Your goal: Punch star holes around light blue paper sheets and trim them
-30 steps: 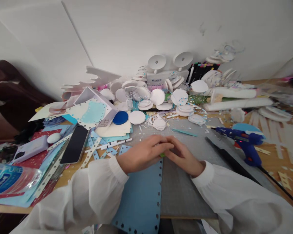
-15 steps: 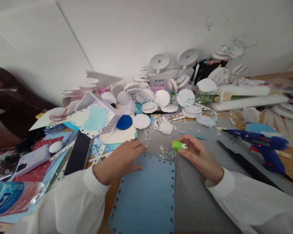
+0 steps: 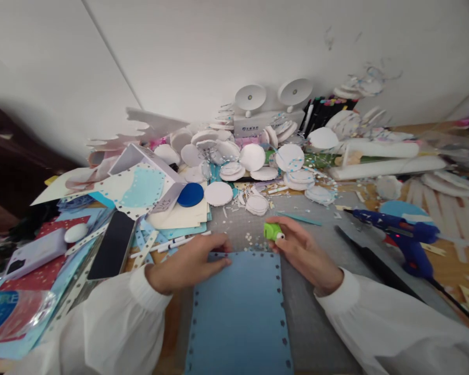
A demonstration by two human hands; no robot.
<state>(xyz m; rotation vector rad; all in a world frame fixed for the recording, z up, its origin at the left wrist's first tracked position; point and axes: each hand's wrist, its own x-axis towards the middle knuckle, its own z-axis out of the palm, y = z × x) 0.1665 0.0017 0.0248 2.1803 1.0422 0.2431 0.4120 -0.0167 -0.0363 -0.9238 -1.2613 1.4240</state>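
Observation:
A sheet of blue paper (image 3: 238, 312) lies before me, with small shaped holes punched along its left, top and right edges. At its upper left corner, my left hand (image 3: 197, 260) pinches the paper between thumb and fingers. My right hand (image 3: 307, 255) grips a small green craft punch (image 3: 272, 232) with a white knob like an eye. The punch is just above the sheet's top right corner; whether it touches the paper I cannot tell. Tiny punched-out bits (image 3: 250, 239) are scattered on the grey cutting mat (image 3: 312, 328) beyond the top edge.
To the right rest a blue glue gun (image 3: 402, 234) and a long black tool (image 3: 375, 263). Many white discs (image 3: 254, 156) are heaped at the back. On the left are a dark phone (image 3: 113, 245), a white box (image 3: 168, 177), a blue disc (image 3: 190, 194) and paper strips.
My left thumb and fingers have closed on the paper's corner. The sheet has turned slightly. The green punch has turned in my right hand and come closer to the sheet's top right corner.

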